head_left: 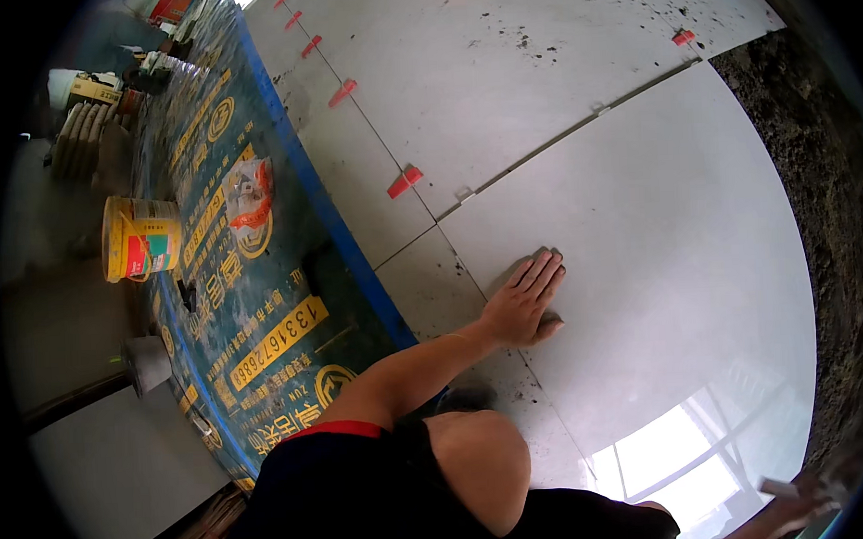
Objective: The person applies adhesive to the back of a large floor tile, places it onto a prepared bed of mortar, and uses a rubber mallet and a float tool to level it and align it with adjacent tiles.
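My left hand (526,299) lies flat, fingers stretched out, on a large glossy light-grey tile (677,259), just right of the joint with the neighboring tiles. At the lower right, my right hand (812,503) is blurred near that tile's edge, with a grey object (778,488) by it that I cannot make out; its fingers are unclear. Red wedges (404,181) sit along the seams of the upper tiles, and small pale clips (464,194) line the joint above the large tile. My bent knee is below my left hand.
Printed dark-green protective sheeting (276,238) with a blue taped border runs along the left, carrying a yellow bucket (141,238) and an orange-white bag (248,197). Dark rough bedding (782,129) borders the tiles at right. Stacked items and containers (84,131) stand at upper left.
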`<state>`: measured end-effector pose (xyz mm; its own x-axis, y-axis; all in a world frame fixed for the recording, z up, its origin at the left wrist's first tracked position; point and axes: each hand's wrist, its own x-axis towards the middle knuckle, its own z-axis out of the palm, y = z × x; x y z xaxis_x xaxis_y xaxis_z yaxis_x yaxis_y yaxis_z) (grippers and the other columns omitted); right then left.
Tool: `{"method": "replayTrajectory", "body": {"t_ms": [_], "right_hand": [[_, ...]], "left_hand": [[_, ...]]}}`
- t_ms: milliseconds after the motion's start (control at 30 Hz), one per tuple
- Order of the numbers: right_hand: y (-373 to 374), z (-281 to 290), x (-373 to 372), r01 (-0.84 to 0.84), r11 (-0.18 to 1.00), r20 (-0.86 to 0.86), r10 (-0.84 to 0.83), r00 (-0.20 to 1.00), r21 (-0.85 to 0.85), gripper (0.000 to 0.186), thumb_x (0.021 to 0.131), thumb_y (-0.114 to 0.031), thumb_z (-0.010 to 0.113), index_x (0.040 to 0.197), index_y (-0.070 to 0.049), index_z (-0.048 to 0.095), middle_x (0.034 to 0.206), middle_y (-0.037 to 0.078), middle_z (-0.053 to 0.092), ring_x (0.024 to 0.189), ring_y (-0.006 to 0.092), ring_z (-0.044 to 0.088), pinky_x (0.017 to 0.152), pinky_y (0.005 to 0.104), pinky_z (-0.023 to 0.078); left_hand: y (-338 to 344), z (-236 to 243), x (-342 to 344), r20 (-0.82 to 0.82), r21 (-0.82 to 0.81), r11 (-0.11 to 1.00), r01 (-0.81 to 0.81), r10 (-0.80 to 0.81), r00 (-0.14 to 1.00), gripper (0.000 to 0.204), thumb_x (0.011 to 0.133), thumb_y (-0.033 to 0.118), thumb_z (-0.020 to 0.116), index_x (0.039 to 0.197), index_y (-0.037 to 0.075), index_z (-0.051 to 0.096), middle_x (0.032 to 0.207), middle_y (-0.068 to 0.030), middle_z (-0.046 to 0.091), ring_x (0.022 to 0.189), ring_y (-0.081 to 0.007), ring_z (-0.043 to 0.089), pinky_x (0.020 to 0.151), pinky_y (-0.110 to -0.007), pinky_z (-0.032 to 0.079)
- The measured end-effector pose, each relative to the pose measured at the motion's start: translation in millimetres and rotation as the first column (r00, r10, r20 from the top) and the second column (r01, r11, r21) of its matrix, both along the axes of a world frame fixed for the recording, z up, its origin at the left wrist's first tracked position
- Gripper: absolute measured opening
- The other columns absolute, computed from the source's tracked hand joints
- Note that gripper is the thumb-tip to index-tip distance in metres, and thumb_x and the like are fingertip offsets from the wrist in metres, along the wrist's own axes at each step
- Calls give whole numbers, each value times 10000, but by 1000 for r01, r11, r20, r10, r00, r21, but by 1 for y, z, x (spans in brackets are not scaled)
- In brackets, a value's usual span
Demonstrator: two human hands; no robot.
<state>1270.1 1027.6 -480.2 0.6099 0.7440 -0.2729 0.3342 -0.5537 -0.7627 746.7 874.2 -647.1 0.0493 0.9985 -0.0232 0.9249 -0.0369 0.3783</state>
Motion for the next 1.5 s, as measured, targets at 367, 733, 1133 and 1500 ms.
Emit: {"method": "replayTrajectory", "body": {"t_ms": [367,733,1133,1500], "right_hand": [[-25,-86,-221,-602,725,-456,434,777,-334,553,932,-633,451,780,-101,462,565,3,409,385,117,396,351,283,342],[-55,18,-8,16,960,-67,-37,997,-281,530,913,-655,463,730,-158,486,471,-40,337,325,100,323,290,273,269],[41,-68,-137,97,993,9,-97,995,-70,539,966,-547,451,1076,-35,580,553,9,447,435,112,386,406,296,364],[160,92,-176,-86,973,-176,125,976,214,528,961,-620,390,802,-126,490,523,-54,382,326,49,283,283,230,227]], "left_hand": [[-5,7,-8,-27,43,999,-2,3,1000,796,914,499,445,1439,-81,298,1552,-232,205,1463,-356,131,1187,-455,93],[139,-15,-4,-60,-3,982,-189,189,980,928,917,552,436,1460,-137,134,1549,-317,61,1462,-420,-17,1182,-503,-4],[278,-14,-3,-96,9,924,-382,382,919,886,912,503,449,1449,-144,169,1556,-296,81,1466,-394,19,1191,-469,30],[287,1,-6,-98,-69,945,-320,313,945,888,896,467,495,1439,-158,174,1552,-302,74,1462,-405,16,1190,-476,36]]}}
